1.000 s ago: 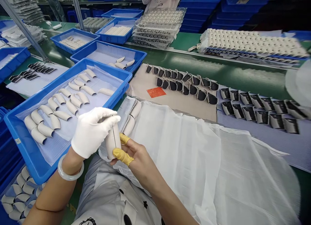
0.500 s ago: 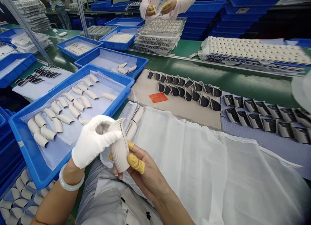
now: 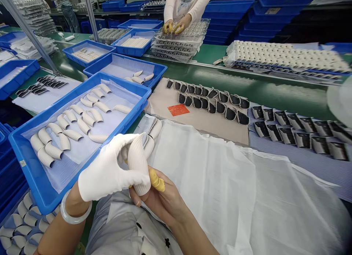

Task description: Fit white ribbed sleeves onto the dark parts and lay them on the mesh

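My left hand (image 3: 110, 170), in a white glove, pinches a curved, ribbed, off-white plastic shell (image 3: 138, 163) at its top and side. My right hand (image 3: 155, 198), bare with yellow finger cots, cradles the same shell from below. Both hands hold it upright over the near edge of a white cloth (image 3: 233, 189). Just behind the shell lie two or three more shells (image 3: 154, 132) on a clear bag. To the left, a blue tray (image 3: 44, 190) holds several shells in rows.
Rows of dark curved parts (image 3: 209, 99) lie on a beige sheet with a red tag (image 3: 178, 109), and more (image 3: 297, 132) to the right. Blue trays (image 3: 125, 66) and stacked clear trays (image 3: 178, 40) stand behind. Another person's hands (image 3: 174, 25) work at the stacked trays. More shells (image 3: 19, 229) lie bottom left.
The shell has been turned between my hands, and my left hand has slid lower around it. The other person's hands came down onto the stacked trays.
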`<state>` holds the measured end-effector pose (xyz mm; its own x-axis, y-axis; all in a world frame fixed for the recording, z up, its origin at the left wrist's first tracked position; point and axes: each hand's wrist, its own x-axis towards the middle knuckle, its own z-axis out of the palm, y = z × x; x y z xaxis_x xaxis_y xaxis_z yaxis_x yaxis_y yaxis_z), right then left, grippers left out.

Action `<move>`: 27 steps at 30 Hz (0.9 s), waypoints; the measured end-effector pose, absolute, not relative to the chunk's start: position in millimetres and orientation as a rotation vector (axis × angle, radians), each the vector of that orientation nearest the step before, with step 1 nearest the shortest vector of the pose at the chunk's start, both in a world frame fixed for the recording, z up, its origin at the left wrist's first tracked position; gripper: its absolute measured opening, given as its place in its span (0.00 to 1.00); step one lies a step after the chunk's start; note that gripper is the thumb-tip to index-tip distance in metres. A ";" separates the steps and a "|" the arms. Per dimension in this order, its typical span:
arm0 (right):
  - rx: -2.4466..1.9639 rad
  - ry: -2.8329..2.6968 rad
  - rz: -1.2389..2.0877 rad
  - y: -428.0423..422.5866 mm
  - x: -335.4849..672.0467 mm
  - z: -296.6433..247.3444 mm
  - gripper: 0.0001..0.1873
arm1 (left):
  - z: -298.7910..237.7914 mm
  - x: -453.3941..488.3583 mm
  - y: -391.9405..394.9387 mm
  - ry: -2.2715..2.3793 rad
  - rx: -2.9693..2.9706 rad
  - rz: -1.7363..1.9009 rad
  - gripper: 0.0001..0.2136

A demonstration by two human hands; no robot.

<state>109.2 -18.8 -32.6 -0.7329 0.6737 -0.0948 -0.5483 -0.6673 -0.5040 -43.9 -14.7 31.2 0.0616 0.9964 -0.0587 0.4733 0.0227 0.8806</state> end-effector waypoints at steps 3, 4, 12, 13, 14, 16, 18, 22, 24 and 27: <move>-0.301 -0.514 2.401 -18.9 107.3 -35.0 0.20 | 34.3 -42.5 -16.8 1.565 1.590 0.810 0.31; -0.273 -0.486 2.425 -19.6 106.3 -36.1 0.20 | 34.1 -41.9 -16.6 1.587 1.575 0.849 0.27; -0.114 -0.029 2.621 -28.3 95.7 -37.4 0.14 | 26.5 -38.7 -5.9 1.726 1.257 1.066 0.16; -0.113 0.012 2.621 -28.9 94.3 -36.1 0.14 | 26.4 -39.1 -5.0 1.737 1.247 1.063 0.17; -0.115 0.049 2.618 -29.2 93.0 -34.8 0.13 | 26.4 -39.8 -4.4 1.748 1.242 1.057 0.17; -0.121 0.098 2.606 -29.1 90.8 -32.8 0.12 | 26.7 -41.8 -4.0 1.764 1.261 1.030 0.17; -0.124 0.117 2.578 -28.2 89.1 -32.0 0.10 | 27.3 -43.9 -4.6 1.736 1.336 0.963 0.16; -0.102 0.122 2.495 -26.1 87.6 -33.2 0.03 | 29.2 -44.1 -7.3 1.595 1.494 0.833 0.29; -0.106 0.124 2.479 -25.9 87.6 -33.5 0.02 | 30.3 -42.3 -7.9 1.590 1.516 0.820 0.29; -0.133 0.161 2.498 -27.1 87.7 -32.6 0.06 | 29.9 -40.6 -6.0 1.685 1.508 0.814 0.20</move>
